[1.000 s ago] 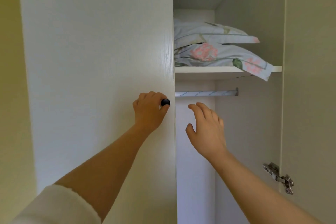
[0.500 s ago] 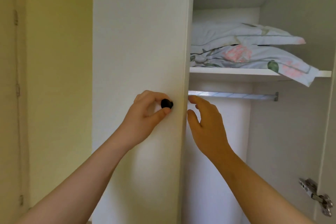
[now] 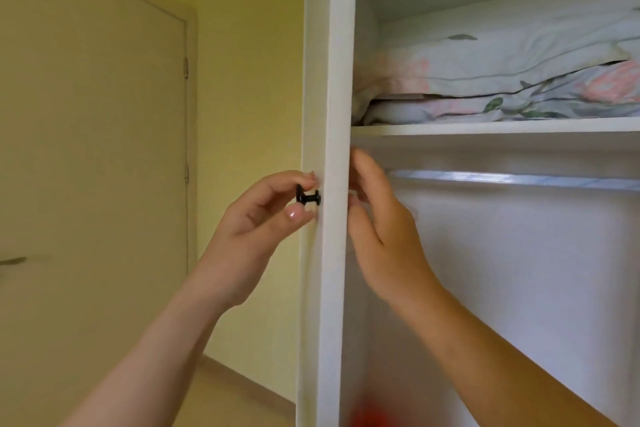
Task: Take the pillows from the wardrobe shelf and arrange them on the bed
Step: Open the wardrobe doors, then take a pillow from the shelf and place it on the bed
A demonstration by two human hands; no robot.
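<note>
Left hand [image 3: 263, 215] pinches the black knob [image 3: 308, 197]; right hand [image 3: 377, 218], fingers [image 3: 363, 166] loosely extended, touches the inner face of the wardrobe door [image 3: 329, 45]. Swing the door fully clear of the pillows [image 3: 502, 55] above.

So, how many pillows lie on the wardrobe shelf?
2. The upper pillow lies on the lower pillow, which rests on the shelf. Others may be hidden behind.

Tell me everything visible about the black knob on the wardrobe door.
The black knob is small and glossy, like plastic or metal: a round flat head on a short stem with a collar at the door. Seen side-on, it sticks out from the front of the white wardrobe door, near its free edge. The left hand grips it, forefinger above, thumb below.
</note>
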